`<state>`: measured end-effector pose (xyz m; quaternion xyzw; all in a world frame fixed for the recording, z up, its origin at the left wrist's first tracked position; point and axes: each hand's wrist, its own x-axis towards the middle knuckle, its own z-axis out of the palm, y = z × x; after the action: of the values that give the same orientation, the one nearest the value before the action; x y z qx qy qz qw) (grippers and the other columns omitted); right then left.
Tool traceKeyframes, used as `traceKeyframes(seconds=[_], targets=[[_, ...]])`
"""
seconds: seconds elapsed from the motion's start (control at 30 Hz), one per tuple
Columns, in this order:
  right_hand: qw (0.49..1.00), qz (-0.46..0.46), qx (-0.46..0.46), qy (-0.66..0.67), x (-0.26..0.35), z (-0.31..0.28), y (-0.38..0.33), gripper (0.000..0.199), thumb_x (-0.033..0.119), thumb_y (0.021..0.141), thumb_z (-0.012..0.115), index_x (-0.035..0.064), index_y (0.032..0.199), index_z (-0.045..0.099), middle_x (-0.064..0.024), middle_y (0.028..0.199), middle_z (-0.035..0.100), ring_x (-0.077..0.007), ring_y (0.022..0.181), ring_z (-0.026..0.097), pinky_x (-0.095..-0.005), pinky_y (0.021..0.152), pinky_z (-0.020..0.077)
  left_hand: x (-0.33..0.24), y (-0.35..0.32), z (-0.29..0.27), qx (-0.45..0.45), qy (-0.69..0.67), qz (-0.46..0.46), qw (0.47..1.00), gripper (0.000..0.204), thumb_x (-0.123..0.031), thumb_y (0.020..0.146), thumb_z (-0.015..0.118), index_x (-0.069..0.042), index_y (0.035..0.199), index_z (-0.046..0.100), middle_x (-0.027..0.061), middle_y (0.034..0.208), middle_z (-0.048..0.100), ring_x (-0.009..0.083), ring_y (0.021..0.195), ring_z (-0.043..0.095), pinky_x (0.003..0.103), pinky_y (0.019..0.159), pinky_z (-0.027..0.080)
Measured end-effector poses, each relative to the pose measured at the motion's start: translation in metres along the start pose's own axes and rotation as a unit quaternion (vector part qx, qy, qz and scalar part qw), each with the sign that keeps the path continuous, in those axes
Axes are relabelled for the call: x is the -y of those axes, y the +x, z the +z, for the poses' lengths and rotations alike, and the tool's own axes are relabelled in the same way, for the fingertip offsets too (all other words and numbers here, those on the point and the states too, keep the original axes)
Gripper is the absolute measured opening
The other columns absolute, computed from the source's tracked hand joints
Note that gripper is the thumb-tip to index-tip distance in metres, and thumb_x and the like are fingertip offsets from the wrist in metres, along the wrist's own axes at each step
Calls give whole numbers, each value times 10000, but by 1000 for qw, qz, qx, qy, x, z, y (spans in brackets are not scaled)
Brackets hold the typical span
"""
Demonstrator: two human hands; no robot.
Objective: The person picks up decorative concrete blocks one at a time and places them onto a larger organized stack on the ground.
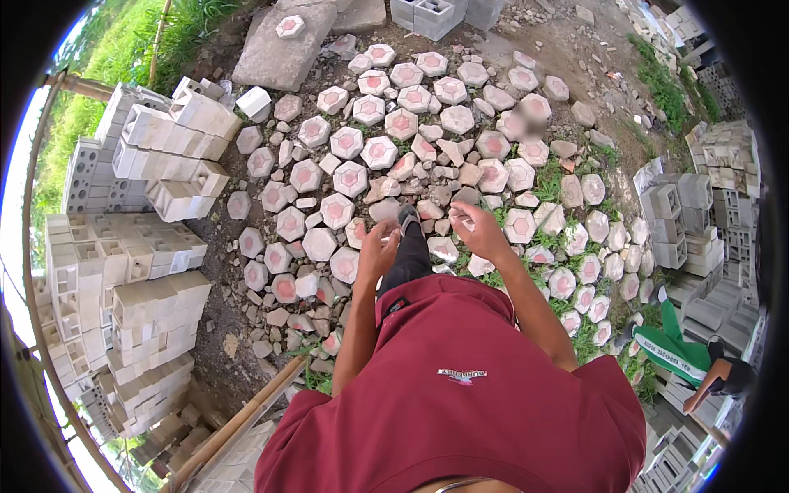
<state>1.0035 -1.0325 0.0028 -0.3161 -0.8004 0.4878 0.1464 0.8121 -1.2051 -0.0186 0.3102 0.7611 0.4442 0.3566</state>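
My left hand [380,246] hangs in front of me with its fingers loosely bent and apart, holding nothing. On the other side of my dark-trousered leg [411,261], my right hand [478,228] is held out, also with nothing in it, thumb and fingers parted. Below both hands the ground carries many hexagonal paving blocks, grey-white with reddish centres, such as one block [337,211] left of my left hand and another block [519,226] right of my right hand. Broken stones [431,195] lie among them around my shoe [408,216].
Stacks of grey hollow concrete blocks stand on the left [156,312] and right [682,214]. A flat concrete slab [283,49] lies at the far left. Bamboo poles [238,419] run along the lower left. Another person in green trousers [670,349] is at the lower right.
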Motion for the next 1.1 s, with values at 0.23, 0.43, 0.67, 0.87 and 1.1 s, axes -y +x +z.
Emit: traceKeyframes(seconds=[0.23,0.43,0.67,0.87,1.1], targets=[[998,37,-35,24,24,-11,90,386,206,910,620,-37,1208,579,-145,1034,688,-208,934,673,-316,827,523,-64,134,-63,45,-28,81,995,304,-164,952,544,-6,1209,578,141,1096,675,201,1011,636,332,876,500],[995,43,-80,43,54,-16,155,412,163,873,629,-62,1212,569,-184,1074,677,-230,973,668,-319,857,511,-68,203,-109,-3,-23,88,996,296,-148,925,577,0,1181,598,161,1061,686,229,972,666,349,820,522],[991,77,-99,48,44,-36,217,397,166,884,627,-47,1215,575,-172,1068,682,-228,973,670,-328,865,515,-72,251,-109,24,-15,43,999,304,-150,949,549,4,1209,581,109,1097,682,185,1018,640,330,871,508],[995,76,-67,26,20,-57,301,366,150,916,607,-32,1232,568,-146,1098,670,-192,1020,644,-311,902,501,-82,315,-101,35,-34,19,999,309,-162,950,549,4,1209,582,118,1107,675,201,1028,637,332,888,497],[998,35,-47,-7,-6,-102,444,385,184,898,623,-41,1207,582,-158,1057,682,-205,974,660,-321,866,510,-106,451,-99,-13,14,32,999,308,-169,944,555,-3,1200,592,127,1094,679,194,1013,645,339,849,508]])
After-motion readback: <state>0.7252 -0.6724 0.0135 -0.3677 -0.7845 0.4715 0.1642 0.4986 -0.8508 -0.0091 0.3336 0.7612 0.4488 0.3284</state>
